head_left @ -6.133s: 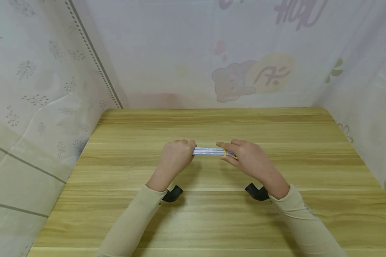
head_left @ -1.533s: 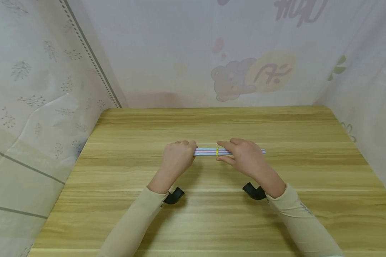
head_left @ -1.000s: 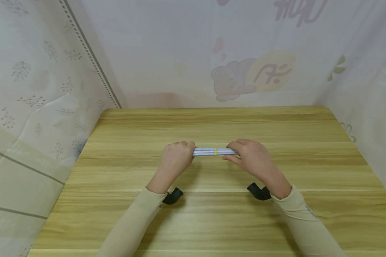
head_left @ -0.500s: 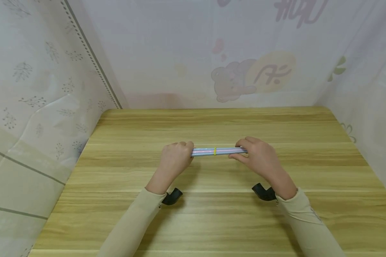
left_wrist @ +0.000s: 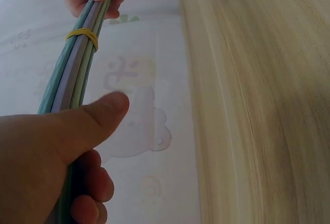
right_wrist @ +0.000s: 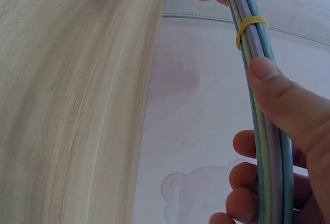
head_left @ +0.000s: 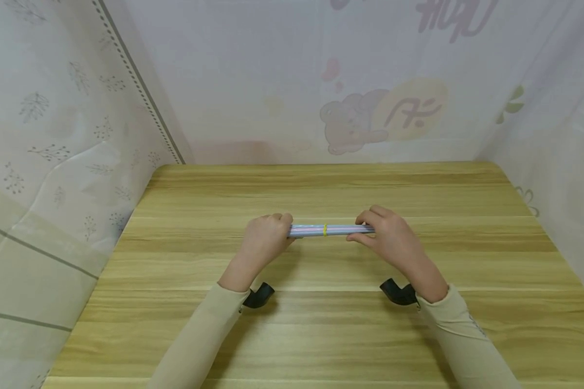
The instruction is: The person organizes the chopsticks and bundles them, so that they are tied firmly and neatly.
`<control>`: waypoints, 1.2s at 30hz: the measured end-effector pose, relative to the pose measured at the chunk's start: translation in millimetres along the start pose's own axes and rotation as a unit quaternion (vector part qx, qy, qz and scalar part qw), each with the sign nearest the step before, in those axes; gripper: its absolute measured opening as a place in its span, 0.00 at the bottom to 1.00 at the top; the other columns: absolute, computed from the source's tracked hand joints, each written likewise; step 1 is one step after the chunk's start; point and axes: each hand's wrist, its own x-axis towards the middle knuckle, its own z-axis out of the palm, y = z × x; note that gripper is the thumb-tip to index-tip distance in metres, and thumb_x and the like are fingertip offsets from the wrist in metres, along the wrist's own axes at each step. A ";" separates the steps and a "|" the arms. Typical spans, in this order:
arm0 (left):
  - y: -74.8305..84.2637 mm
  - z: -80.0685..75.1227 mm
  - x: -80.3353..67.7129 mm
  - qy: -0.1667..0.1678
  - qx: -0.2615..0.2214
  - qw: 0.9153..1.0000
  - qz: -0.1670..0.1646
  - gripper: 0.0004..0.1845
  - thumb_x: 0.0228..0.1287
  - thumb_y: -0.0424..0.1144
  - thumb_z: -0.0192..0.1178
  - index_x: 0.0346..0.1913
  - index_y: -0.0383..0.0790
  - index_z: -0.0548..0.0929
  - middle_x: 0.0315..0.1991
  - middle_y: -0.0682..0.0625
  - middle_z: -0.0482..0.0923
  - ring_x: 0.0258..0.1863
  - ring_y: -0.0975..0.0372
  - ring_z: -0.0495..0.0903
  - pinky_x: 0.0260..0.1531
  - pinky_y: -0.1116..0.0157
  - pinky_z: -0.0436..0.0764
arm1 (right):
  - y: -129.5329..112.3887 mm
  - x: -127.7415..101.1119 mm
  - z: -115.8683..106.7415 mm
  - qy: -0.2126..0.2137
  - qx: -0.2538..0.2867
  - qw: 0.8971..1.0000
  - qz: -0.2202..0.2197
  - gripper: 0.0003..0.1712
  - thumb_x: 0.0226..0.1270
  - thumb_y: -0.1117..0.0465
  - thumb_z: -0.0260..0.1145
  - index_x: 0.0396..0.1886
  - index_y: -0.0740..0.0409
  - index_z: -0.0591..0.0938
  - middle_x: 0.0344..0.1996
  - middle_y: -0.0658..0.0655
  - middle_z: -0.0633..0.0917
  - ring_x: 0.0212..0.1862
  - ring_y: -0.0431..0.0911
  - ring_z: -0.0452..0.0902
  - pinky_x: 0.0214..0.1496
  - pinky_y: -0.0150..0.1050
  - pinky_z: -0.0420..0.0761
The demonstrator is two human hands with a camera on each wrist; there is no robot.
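A bundle of slim pastel pencils [head_left: 306, 230], in teal, lavender and pale green, is held level above the table. Around its middle runs a yellow rubber band [head_left: 325, 229], wound more than once, as the right wrist view shows of the band [right_wrist: 251, 26]. My left hand [head_left: 265, 237] grips one end, its fingers curled under the pencils [left_wrist: 67, 80] and its thumb across them. My right hand [head_left: 394, 237] holds the other end; its thumb lies along the pencils [right_wrist: 270, 167] just short of the band, fingers curled behind. Both ends are hidden in the head view.
The wooden table [head_left: 311, 335] spreads beneath both hands. A pale printed curtain [head_left: 248, 81] hangs behind it and at both sides. Black curved mounts [head_left: 260, 296] stick out at the wrists, below the cream sleeves [head_left: 199, 335].
Since the earliest frame the rubber band has gone left along the pencils, from my right fingertips to mid-bundle. My right hand has since slid right, away from the band; the left hand has barely moved.
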 end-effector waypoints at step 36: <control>-18.6 7.2 -13.0 -0.062 -0.199 0.978 0.005 0.20 0.52 0.46 0.70 0.38 0.37 0.74 0.30 0.51 0.74 0.25 0.64 0.71 0.26 0.68 0.75 | 4.4 -8.2 12.3 0.016 0.066 0.996 -0.055 0.13 0.51 0.65 0.74 0.38 0.62 0.83 0.35 0.55 0.77 0.34 0.43 0.75 0.34 0.37 0.80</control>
